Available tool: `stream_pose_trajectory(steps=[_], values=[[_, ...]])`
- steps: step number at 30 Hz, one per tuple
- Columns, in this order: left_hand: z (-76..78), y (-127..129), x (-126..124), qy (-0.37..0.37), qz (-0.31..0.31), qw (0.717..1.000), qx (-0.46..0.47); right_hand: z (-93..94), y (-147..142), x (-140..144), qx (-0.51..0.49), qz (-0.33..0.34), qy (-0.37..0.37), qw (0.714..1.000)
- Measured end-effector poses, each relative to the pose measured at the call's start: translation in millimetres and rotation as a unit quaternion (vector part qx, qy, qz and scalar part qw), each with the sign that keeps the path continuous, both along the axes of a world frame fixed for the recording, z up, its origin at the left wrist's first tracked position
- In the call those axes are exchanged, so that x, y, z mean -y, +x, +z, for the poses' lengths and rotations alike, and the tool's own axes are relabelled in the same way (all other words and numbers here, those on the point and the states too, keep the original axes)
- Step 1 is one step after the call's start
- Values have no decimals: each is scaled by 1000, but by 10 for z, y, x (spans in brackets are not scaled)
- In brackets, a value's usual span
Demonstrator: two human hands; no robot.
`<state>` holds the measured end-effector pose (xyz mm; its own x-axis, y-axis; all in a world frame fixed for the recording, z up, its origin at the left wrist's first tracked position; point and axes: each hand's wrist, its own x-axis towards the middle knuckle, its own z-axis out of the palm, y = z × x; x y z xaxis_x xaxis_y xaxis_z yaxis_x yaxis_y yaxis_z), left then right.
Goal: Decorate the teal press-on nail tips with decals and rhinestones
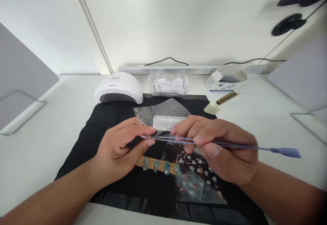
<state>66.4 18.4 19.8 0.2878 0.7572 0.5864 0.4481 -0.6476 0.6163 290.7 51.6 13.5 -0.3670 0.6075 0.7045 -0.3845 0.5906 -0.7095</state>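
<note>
Two bare hands meeting over a black mat (pixel 84 140) on a white counter (pixel 255 116). Right hand (pixel 222 150) closed in a pinch grip around fine blue tweezers (pixel 230 145), tips pointing left, flat spatula end sticking out to the right. Left hand (pixel 120 150) with thumb and forefinger pinched at the tweezer tips, on something tiny; too small to tell whether a decal or a gem. Just below the hands, a clear sticker sheet (pixel 199 180) with small red-and-white cartoon decals, lying on the mat. Beside it, partly under the left hand, a wooden stick (pixel 158 165) carrying four pale blue press-on nails in a row. Behind the hands, a clear tray of rhinestones (pixel 166 121) resting on plastic film.

Likely handling: tiny piece almost weightless, thin, floppy, sticky on one side, easily creased or lost; best lifted by an edge with the tweezer tips, lightly squeezed. Tweezers stiff and springy, held near mid-length.

Farther back: white nail-curing lamp (pixel 119 89), clear box of paper packets (pixel 168 84), open blue-and-white carton (pixel 224 79), gold-capped bottle (pixel 222 101) lying on its side.
</note>
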Motion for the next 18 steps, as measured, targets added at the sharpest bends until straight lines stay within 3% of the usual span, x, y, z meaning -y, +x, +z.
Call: stream_pose_trajectory(steps=[18], values=[[-15, -11, 5, 8, -3, 1000, -19, 24, 8, 12, 7, -3, -10, 1000]])
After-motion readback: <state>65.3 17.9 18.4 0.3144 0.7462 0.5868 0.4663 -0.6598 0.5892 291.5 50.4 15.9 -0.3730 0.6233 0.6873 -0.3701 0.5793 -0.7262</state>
